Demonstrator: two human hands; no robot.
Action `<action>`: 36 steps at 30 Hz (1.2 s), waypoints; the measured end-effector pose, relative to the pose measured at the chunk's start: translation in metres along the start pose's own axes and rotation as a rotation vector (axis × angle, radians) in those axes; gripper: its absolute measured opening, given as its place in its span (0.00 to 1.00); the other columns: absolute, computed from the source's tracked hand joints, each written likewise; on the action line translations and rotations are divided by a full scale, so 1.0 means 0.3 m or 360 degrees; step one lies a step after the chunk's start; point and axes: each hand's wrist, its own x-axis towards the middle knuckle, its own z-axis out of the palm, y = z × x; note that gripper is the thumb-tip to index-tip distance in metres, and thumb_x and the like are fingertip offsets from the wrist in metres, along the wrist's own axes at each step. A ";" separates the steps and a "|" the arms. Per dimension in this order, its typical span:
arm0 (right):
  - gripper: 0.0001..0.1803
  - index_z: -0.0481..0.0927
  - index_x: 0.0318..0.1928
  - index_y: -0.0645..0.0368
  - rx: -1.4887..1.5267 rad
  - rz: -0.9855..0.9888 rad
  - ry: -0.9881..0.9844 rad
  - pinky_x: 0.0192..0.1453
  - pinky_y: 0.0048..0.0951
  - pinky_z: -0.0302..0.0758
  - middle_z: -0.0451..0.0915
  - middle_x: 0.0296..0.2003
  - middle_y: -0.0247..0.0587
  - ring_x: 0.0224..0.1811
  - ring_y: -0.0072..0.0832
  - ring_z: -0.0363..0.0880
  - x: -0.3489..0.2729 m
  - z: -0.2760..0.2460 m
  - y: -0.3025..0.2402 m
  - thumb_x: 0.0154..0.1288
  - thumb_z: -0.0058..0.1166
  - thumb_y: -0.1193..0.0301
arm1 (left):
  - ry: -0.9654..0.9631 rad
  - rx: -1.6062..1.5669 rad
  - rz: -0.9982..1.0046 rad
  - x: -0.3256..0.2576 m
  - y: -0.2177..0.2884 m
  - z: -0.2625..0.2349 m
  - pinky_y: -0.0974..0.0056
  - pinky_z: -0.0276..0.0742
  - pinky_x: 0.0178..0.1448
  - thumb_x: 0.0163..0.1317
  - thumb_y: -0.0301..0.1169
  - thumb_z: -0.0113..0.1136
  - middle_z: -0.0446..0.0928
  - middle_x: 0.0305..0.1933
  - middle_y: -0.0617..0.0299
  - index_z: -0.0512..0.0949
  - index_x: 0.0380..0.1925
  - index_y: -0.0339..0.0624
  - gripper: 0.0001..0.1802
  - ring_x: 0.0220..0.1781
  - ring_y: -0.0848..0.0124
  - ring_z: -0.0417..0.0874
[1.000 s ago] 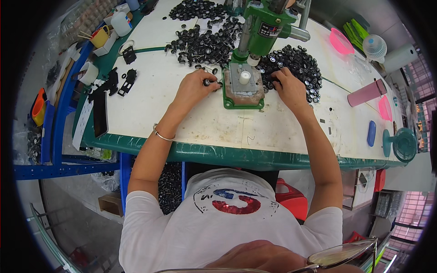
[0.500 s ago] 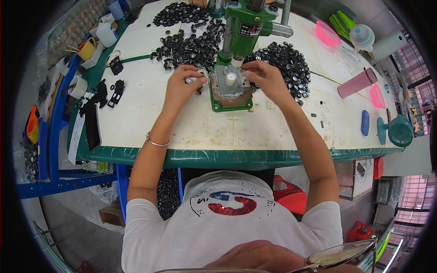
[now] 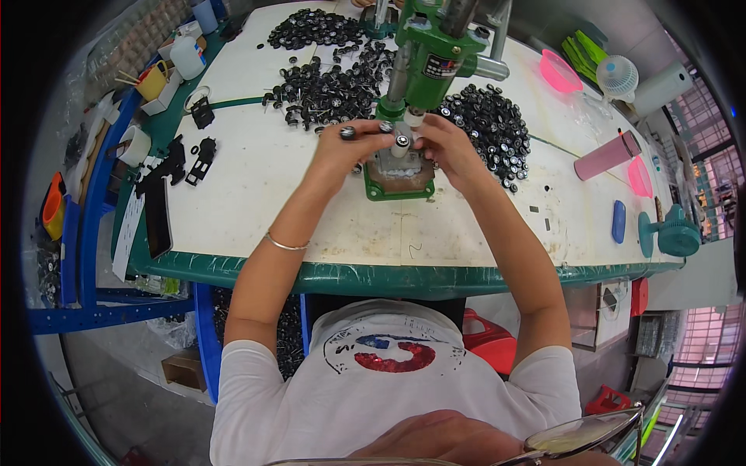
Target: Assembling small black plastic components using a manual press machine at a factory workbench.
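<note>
A green hand press [image 3: 435,74] stands before me on the table. On its base plate rises a white post [image 3: 401,151], and a small black wheel with a silver centre [image 3: 402,140] sits on its top. My left hand [image 3: 346,155] is closed on small black wheels [image 3: 347,133]; one shows at the knuckles, another by the fingertips. Its fingertips reach the left side of the post. Close to the post's right side, under the press ram, my right hand [image 3: 451,151] has its fingers pinched together. Whatever lies between them is hidden.
Loose black wheels [image 3: 497,132] are heaped right of the press. Wheels with thin metal axles [image 3: 334,93] lie to its left, with another pile [image 3: 315,29] beyond. A pink cup [image 3: 606,158] and a teal fan [image 3: 672,233] stand right; a dark tablet [image 3: 158,217] lies left.
My left hand has moved right, up to the post, bringing wheels into view. A wheel now shows on the post's top. My right hand has shifted slightly down toward the post.
</note>
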 end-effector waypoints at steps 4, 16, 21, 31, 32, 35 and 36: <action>0.21 0.74 0.55 0.63 0.0313 -0.0123 0.0115 0.33 0.17 0.65 0.75 0.40 0.30 0.32 0.15 0.71 -0.006 -0.058 -0.073 0.66 0.54 0.64 | -0.0018 -0.0221 0.0108 0.018 -0.037 0.067 0.76 0.65 0.31 0.51 0.25 0.69 0.81 0.29 0.66 0.83 0.37 0.34 0.12 0.29 0.82 0.74; 0.10 0.77 0.33 0.57 0.0381 -0.0745 0.0429 0.27 0.21 0.66 0.74 0.26 0.32 0.25 0.21 0.69 0.103 -0.008 -0.606 0.67 0.44 0.68 | 0.0173 -0.0072 0.0281 0.050 -0.024 0.102 0.71 0.73 0.42 0.50 0.26 0.70 0.82 0.30 0.64 0.84 0.34 0.34 0.11 0.33 0.79 0.78; 0.14 0.71 0.30 0.52 0.0591 -0.0718 -0.0097 0.15 0.18 0.61 0.63 0.15 0.24 0.12 0.16 0.62 0.221 -0.072 -0.828 0.72 0.47 0.61 | 0.0082 0.0016 0.0437 0.079 -0.032 0.116 0.73 0.72 0.41 0.50 0.26 0.69 0.82 0.29 0.65 0.84 0.33 0.36 0.09 0.32 0.80 0.77; 0.13 0.69 0.27 0.52 0.0331 -0.1202 0.0412 0.14 0.14 0.52 0.60 0.15 0.19 0.12 0.11 0.57 0.193 -0.029 -0.778 0.66 0.54 0.63 | 0.0082 0.0031 0.0463 0.083 -0.044 0.094 0.73 0.73 0.39 0.51 0.26 0.69 0.82 0.29 0.65 0.85 0.32 0.36 0.09 0.31 0.81 0.77; 0.13 0.69 0.27 0.51 0.0254 -0.1255 0.0493 0.13 0.15 0.50 0.59 0.15 0.19 0.11 0.10 0.55 0.125 0.020 -0.765 0.67 0.53 0.63 | 0.0095 0.0077 0.0483 0.082 -0.046 0.089 0.73 0.73 0.39 0.50 0.26 0.70 0.82 0.28 0.65 0.85 0.33 0.36 0.09 0.31 0.81 0.77; 0.14 0.68 0.26 0.50 0.0199 -0.1341 0.0604 0.13 0.16 0.46 0.57 0.14 0.19 0.11 0.10 0.51 0.035 0.076 -0.750 0.67 0.52 0.62 | 0.0099 0.0099 0.0480 0.077 -0.047 0.091 0.73 0.73 0.38 0.50 0.27 0.70 0.81 0.27 0.65 0.85 0.33 0.36 0.09 0.30 0.81 0.76; 0.14 0.67 0.26 0.50 0.0224 -0.1371 0.0625 0.13 0.16 0.45 0.56 0.14 0.18 0.11 0.10 0.49 0.024 0.083 -0.747 0.67 0.52 0.62 | 0.0103 0.0074 0.0456 0.074 -0.048 0.091 0.72 0.73 0.38 0.50 0.27 0.70 0.81 0.27 0.65 0.85 0.33 0.36 0.09 0.30 0.81 0.76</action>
